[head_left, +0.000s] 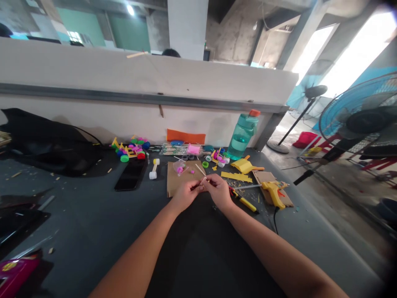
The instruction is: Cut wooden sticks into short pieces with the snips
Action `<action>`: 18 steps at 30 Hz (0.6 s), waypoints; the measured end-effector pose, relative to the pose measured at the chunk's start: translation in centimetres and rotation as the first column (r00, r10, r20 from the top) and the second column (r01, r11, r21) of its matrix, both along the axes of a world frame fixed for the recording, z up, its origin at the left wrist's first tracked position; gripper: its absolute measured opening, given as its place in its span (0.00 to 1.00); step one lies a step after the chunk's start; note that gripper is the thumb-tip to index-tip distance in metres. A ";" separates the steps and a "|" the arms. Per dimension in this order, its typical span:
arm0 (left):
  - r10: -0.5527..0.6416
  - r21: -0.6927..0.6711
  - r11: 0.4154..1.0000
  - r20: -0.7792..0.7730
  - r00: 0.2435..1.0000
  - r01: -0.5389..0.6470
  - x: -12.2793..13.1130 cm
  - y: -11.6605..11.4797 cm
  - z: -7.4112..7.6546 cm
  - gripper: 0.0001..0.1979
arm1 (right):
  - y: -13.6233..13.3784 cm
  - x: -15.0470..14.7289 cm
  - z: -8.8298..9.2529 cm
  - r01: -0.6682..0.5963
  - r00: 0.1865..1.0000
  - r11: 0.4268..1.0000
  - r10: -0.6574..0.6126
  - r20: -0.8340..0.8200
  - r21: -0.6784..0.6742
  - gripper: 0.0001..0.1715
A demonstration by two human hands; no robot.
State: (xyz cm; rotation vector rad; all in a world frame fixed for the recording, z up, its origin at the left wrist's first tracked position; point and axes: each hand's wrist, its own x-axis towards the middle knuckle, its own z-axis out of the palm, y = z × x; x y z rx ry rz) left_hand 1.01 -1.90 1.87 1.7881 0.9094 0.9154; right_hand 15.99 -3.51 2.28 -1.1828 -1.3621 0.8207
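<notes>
My left hand [185, 193] and my right hand [218, 189] meet at the middle of the dark table [93, 223], fingers pinched together. Between them they hold a thin wooden stick [202, 181] with a small pink piece near it. Both hands rest over the near edge of a brown cardboard sheet [173, 178]. On the cardboard lie small pink bits [180, 169] and another stick [200, 169].
A yellow glue gun [273, 193] and a yellow cutter [246, 203] lie to the right. A black phone [130, 175], a white-capped axle [154, 169], colourful bottle caps [130, 150], a teal water bottle [242, 136] and a black bag [46, 145] sit behind. Fans [356, 116] stand right.
</notes>
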 end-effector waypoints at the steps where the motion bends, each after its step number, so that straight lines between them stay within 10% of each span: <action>1: 0.014 0.063 0.998 -0.052 0.999 -0.011 0.1 0.0 -0.1 0.14 | -0.1 0.0 0.5 0.002 1.000 1.000 -0.002 0.030 0.016 0.06; 7: 0.158 0.062 0.986 -0.108 0.981 -0.152 0.3 0.5 -1.9 0.18 | -3.8 1.2 8.8 0.137 0.975 0.922 -0.191 0.116 0.361 0.13; 12: 0.164 0.156 0.975 -0.034 0.986 -0.157 0.5 0.8 -2.2 0.17 | -6.6 3.4 15.2 0.526 0.806 0.328 -0.487 -0.337 0.784 0.13; 13: 0.166 0.164 0.973 -0.019 0.986 -0.161 0.5 0.8 -2.3 0.17 | -6.4 3.7 15.1 0.496 0.803 0.335 -0.529 -0.276 0.801 0.11; 15: 0.168 0.119 0.979 0.001 0.986 -0.167 0.6 0.8 -2.4 0.16 | -5.7 4.4 13.6 0.261 0.826 0.686 -0.523 0.211 0.679 0.09; 16: 0.170 0.080 0.982 0.011 0.985 -0.171 0.6 0.7 -2.5 0.16 | -5.4 4.7 12.3 0.102 0.769 0.852 -0.395 0.503 0.513 0.11; 18: 0.178 0.015 0.984 0.035 0.983 -0.178 0.6 0.7 -2.7 0.17 | -5.2 5.1 9.1 0.002 0.506 0.979 -0.179 0.844 0.206 0.22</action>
